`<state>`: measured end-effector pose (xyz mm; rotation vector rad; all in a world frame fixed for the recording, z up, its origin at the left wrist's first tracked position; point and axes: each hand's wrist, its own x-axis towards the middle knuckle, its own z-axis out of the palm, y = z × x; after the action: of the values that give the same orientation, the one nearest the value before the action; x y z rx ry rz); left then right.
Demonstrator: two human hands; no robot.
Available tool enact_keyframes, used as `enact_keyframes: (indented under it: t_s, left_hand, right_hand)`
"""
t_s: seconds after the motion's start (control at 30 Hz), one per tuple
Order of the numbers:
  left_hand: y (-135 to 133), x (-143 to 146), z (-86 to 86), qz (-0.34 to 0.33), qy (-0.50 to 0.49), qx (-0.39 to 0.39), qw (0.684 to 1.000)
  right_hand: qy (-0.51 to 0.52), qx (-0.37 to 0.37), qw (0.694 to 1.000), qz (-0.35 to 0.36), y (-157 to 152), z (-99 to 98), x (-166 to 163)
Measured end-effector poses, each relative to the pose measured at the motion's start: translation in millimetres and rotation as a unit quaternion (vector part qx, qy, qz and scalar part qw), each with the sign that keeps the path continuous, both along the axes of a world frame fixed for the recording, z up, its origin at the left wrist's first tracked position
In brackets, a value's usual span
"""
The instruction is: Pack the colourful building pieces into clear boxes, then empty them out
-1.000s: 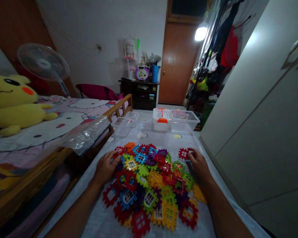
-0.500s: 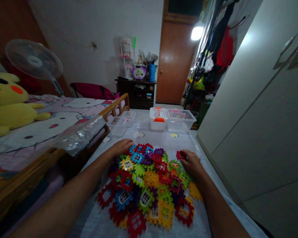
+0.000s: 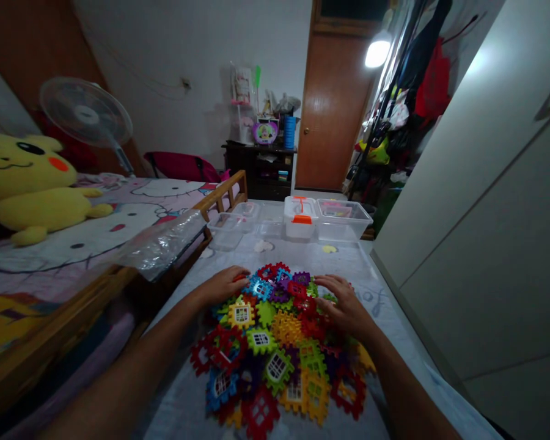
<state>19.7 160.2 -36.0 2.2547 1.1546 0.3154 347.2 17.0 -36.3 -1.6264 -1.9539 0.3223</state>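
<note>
A heap of plastic building pieces [image 3: 286, 327] in several colours lies on the pale sheet in front of me. Many are notched squares with window lattices. My left hand [image 3: 224, 285] is at the heap's far left edge, fingers reaching along it; a red-orange piece [image 3: 241, 277] shows between finger and thumb, and I see no clear grip on it. My right hand [image 3: 343, 305] rests over the far right side with fingers spread, near red pieces [image 3: 306, 305], covering part of the heap. Close by are a yellow window piece [image 3: 241, 314] and a green one [image 3: 277, 370].
Beyond the heap stand a clear open box [image 3: 346, 229], a lidded box with orange clips [image 3: 301, 227] and a clear tub [image 3: 227, 238]. A wooden bed rail [image 3: 165, 263] with plastic wrap runs along the left. A white cabinet [image 3: 476, 244] borders the right.
My right hand has moved left onto the heap, and the red piece it held beside the heap no longer shows in its fingers. My left hand remains at the left edge. The view has shifted slightly.
</note>
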Motion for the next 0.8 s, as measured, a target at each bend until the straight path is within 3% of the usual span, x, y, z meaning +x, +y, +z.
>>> enact_keyframes:
  t_s: [0.2, 0.47, 0.67, 0.8]
  left_hand:
    - [-20.0, -25.1, 3.4, 0.160, -0.050, 0.046, 0.985]
    - [-33.4, -48.0, -28.0, 0.251, -0.134, 0.095, 0.954]
    - [-39.2, -41.0, -33.7, 0.265, -0.204, 0.056, 0.941]
    - [-39.1, -38.8, -34.8, 0.211, -0.211, 0.045, 0.953]
  right_hand:
    - [-0.025, -0.053, 0.997, 0.056, -1.1, 1.0, -30.6]
    - [0.039, 0.000, 0.997, 0.068, 3.3, -5.1, -27.7]
    - [0.147, -0.011, 0.987, 0.069, 1.1, -3.4, -23.0]
    - [0.168, -0.020, 0.984, 0.057, 0.6, -2.0, -16.9]
